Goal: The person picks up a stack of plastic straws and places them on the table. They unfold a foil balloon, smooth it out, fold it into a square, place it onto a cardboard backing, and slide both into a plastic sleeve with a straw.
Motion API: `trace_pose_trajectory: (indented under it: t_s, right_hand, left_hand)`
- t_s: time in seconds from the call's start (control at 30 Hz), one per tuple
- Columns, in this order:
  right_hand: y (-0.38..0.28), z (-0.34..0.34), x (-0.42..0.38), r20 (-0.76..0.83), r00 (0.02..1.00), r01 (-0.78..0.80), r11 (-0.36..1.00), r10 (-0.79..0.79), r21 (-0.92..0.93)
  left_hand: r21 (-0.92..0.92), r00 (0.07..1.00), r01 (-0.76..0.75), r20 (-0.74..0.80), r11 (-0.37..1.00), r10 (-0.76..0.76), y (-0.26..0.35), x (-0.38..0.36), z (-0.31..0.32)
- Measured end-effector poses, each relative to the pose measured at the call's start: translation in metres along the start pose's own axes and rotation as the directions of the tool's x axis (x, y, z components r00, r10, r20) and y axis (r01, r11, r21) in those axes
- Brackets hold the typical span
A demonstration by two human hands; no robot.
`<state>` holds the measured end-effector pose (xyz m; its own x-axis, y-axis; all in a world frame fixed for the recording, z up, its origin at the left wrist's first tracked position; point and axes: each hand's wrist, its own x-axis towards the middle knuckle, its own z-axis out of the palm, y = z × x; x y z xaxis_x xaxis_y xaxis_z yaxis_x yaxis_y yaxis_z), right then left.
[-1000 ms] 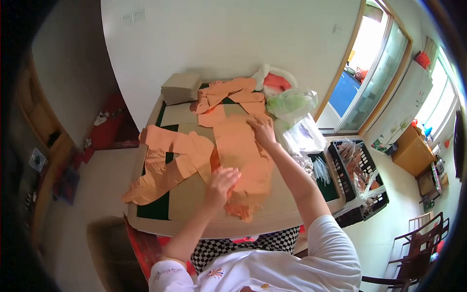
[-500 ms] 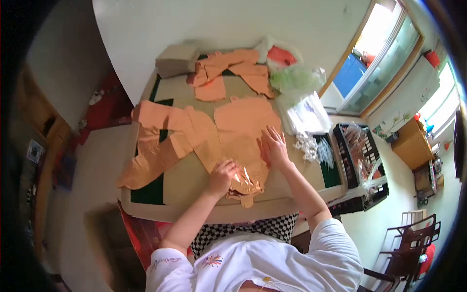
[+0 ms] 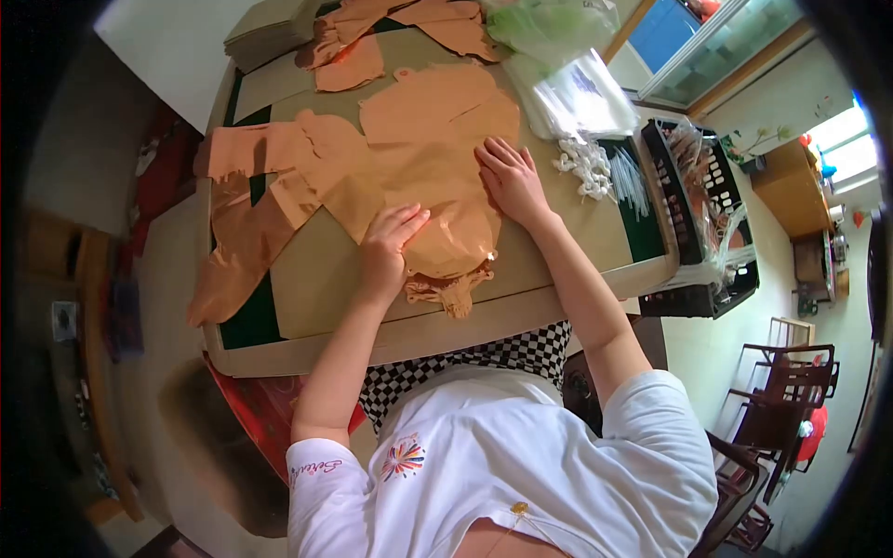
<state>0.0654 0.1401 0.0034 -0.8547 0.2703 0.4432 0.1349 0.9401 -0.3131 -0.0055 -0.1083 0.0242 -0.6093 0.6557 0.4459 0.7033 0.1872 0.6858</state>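
Observation:
A flat, uninflated peach-coloured foil balloon point(image 3: 437, 167) lies on a cardboard-covered table in front of me. Its near end is crumpled and shiny, with a small tab pointing toward me. My left hand point(image 3: 389, 246) rests on its left near edge, fingers stretched out and pressing on the foil. Across from it, my right hand point(image 3: 513, 181) lies flat along the right edge, fingers extended. Another sheet of the same foil point(image 3: 251, 223), folded and irregular, spreads to the left of my left hand and partly touches the first.
Grey-brown cardboard sheets point(image 3: 270, 33) are stacked at the back left. Clear plastic bags point(image 3: 581, 98), white knotted pieces point(image 3: 584, 169) and thin pale straws point(image 3: 630, 184) lie at the right. A black crate point(image 3: 672, 177) stands beyond the table's right side. More peach foil point(image 3: 349, 65) lies at the back.
The view has tilted down, so the table appears higher. My left hand has shifted to the balloon's left edge, and the near end looks smoother above its crumpled tip. My right hand stays on the right edge.

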Motion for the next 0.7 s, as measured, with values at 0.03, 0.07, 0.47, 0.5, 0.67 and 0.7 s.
trace_pose_trajectory:
  t_s: [0.03, 0.07, 0.47, 0.5, 0.67, 0.7]
  right_hand:
    - [-0.0015, -0.0017, 0.0, 0.004, 1.0, -0.007, 1.0, 0.007, 0.0]
    - [-0.002, -0.002, -0.0003, 0.008, 1.0, -0.011, 1.0, 0.011, -0.001]
    - [0.0013, -0.0016, -0.002, 0.024, 0.999, -0.044, 0.999, 0.043, 0.026]
    - [0.0013, -0.0014, -0.0022, 0.022, 0.999, -0.042, 0.999, 0.042, 0.023]
    - [-0.0012, -0.0032, -0.0036, 0.021, 0.999, -0.045, 0.999, 0.044, 0.026]
    - [-0.0012, -0.0027, -0.0033, -0.016, 0.999, -0.028, 0.999, 0.029, 0.029]
  left_hand:
    - [0.007, 1.0, -0.019, 0.002, 1.0, 0.019, 0.0007, 0.0006, -0.0012]
    - [0.014, 0.999, -0.037, 0.002, 0.999, 0.037, 0.0011, 0.0009, -0.0017]
    - [0.089, 0.998, -0.056, 0.028, 0.994, 0.053, 0.0011, -0.002, -0.0009]
    - [0.089, 0.998, -0.05, 0.029, 0.995, 0.048, 0.0021, -0.002, -0.0009]
    - [0.098, 0.996, -0.054, 0.079, 0.994, 0.046, -0.0005, -0.0041, 0.0001]
    - [0.094, 0.996, -0.052, 0.071, 0.994, 0.045, -0.0029, -0.005, 0.0033]
